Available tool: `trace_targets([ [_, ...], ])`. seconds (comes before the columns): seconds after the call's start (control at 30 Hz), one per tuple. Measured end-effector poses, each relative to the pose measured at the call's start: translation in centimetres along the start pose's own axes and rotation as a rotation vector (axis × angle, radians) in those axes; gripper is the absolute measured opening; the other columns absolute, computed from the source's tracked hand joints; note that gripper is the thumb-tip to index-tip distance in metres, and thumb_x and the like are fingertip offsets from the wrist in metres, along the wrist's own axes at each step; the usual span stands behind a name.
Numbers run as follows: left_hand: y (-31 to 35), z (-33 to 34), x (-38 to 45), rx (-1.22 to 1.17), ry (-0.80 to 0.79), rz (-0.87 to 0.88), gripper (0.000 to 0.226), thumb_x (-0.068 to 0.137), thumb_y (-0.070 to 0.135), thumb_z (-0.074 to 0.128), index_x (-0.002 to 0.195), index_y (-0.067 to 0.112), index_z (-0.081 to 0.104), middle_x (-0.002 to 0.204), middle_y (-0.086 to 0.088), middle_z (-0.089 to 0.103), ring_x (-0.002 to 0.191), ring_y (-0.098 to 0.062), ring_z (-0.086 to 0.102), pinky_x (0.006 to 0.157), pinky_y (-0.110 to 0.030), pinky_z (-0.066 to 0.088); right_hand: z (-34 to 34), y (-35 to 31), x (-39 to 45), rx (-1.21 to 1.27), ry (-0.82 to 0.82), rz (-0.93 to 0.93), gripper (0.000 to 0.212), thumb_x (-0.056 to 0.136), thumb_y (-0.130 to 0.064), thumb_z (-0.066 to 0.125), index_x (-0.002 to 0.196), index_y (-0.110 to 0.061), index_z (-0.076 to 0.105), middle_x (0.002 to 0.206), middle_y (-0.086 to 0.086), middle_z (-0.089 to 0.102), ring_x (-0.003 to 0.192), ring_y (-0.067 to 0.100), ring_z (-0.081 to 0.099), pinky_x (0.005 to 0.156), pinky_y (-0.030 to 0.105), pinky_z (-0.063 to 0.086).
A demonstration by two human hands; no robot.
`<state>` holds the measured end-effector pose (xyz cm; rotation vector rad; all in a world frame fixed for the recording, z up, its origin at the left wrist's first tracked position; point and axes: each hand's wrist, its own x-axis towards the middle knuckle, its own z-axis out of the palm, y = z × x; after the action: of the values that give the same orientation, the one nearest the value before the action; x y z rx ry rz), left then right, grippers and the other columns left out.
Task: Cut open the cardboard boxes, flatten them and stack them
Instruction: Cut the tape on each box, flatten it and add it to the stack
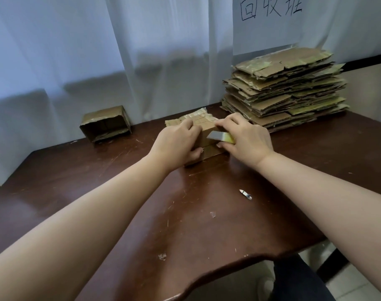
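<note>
Dark wooden table (141, 213), left hand (176, 142) fingers curled gripping small box (207, 135), right hand (248, 140) apparently clasping knife (221, 136).

I'm looking down on a dark wooden desk (141, 213), scratched. An open box (105, 123) lies far left, a small box (207, 137) in the middle, flattened cardboard (283, 90) stacked far right, a loose blade piece (245, 194) nearer me, plus scattered scraps (162, 256).

I see box (207, 135) mid-bench (141, 213) between both hands | open box (105, 123) far left | flat stack (283, 88) far right | blade piece (245, 194) near right
</note>
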<state>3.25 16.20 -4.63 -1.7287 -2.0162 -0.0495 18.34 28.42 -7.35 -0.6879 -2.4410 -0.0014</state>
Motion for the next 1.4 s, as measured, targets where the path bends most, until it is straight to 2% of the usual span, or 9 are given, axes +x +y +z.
trace_targets([
  [0.17,-1.0,0.4,-0.5,-0.124,0.057,0.003,0.054,0.075,0.039,0.075,0.118,0.012,0.06,0.107,-0.008,0.059,0.085,-0.031,0.061,0.066,-0.036,0.046,0.9,0.4,0.3,-0.194,0.088,-0.242,0.046,0.069,-0.024,0.077,0.112,-0.011,0.066,0.112,0.008,0.064,0.049,0.029,0.06,0.04,0.026,0.038],
  [0.43,-1.8,0.2,-0.3,-0.271,0.034,-0.011,0.053,0.07,0.037,0.08,0.116,0.018,0.059,0.109,-0.001,0.057,0.095,-0.025,0.059,0.075,-0.039,0.049,1.7,-0.6,1.1,-0.364,0.178,-0.362,0.039,0.081,-0.016,0.035,0.109,-0.008,0.06,0.096,0.01,0.063,0.038,0.026,0.052,0.041,0.024,0.021],
  [0.53,-1.7,0.4,-0.3,-0.263,0.047,-0.018,0.054,0.07,0.04,0.079,0.115,0.017,0.059,0.108,-0.002,0.057,0.094,-0.024,0.059,0.074,-0.037,0.048,1.9,-0.5,1.4,-0.355,0.177,-0.337,0.035,0.075,-0.02,0.057,0.107,-0.006,0.059,0.095,0.009,0.063,0.038,0.028,0.052,0.042,0.024,0.022],
  [0.7,-0.6,0.7,-0.1,-0.182,0.099,-0.069,0.05,0.071,0.045,0.073,0.103,0.011,0.056,0.1,-0.006,0.056,0.082,-0.028,0.057,0.063,-0.035,0.041,1.7,-0.3,1.0,-0.272,0.159,-0.272,0.061,0.057,-0.029,0.082,0.108,-0.006,0.06,0.1,0.008,0.065,0.039,0.03,0.053,0.042,0.024,0.025],
  [0.83,-0.4,0.5,0.0,-0.145,0.082,-0.069,0.048,0.073,0.042,0.075,0.102,0.01,0.054,0.101,-0.008,0.055,0.084,-0.032,0.057,0.064,-0.034,0.036,0.8,-0.2,0.2,-0.144,0.115,-0.182,0.06,0.062,-0.029,0.081,0.114,-0.009,0.06,0.109,0.01,0.063,0.051,0.034,0.061,0.045,0.028,0.035],
  [0.97,-2.4,0.5,-0.9,-0.245,0.052,-0.075,0.048,0.073,0.038,0.078,0.104,0.01,0.055,0.106,-0.005,0.057,0.088,-0.03,0.058,0.07,-0.034,0.042,-0.7,1.3,-0.8,-0.044,0.044,0.189,0.067,0.073,-0.061,0.069,0.123,-0.021,0.048,0.118,0.002,0.054,0.087,0.028,0.063,0.064,0.032,0.042],
  [1.07,-3.5,0.8,-1.7,-0.32,0.043,-0.112,0.048,0.074,0.035,0.079,0.109,0.013,0.055,0.113,-0.002,0.059,0.095,-0.028,0.059,0.076,-0.035,0.046,-0.5,2.0,-2.2,0.011,-0.114,0.339,0.067,0.078,-0.076,0.048,0.114,-0.02,0.052,0.108,-0.001,0.061,0.097,0.026,0.062,0.07,0.033,0.041],
  [1.23,-3.1,1.4,-1.8,-0.354,0.03,-0.147,0.06,0.072,0.046,0.079,0.116,0.017,0.051,0.117,-0.002,0.062,0.102,-0.025,0.058,0.079,-0.034,0.044,0.5,1.3,-2.6,0.321,-0.041,0.257,0.023,0.1,-0.034,0.043,0.102,-0.014,0.055,0.096,0.008,0.065,0.094,0.034,0.058,0.073,0.037,0.039],
  [1.4,-2.7,1.8,-1.5,-0.369,0.102,-0.167,0.047,0.089,0.054,0.056,0.126,0.026,0.06,0.119,0.0,0.064,0.108,-0.023,0.056,0.08,-0.029,0.038,1.0,0.7,-2.6,0.22,-0.026,0.148,0.02,0.101,-0.034,0.04,0.107,-0.018,0.049,0.087,0.01,0.066,0.086,0.039,0.059,0.065,0.034,0.032],
])
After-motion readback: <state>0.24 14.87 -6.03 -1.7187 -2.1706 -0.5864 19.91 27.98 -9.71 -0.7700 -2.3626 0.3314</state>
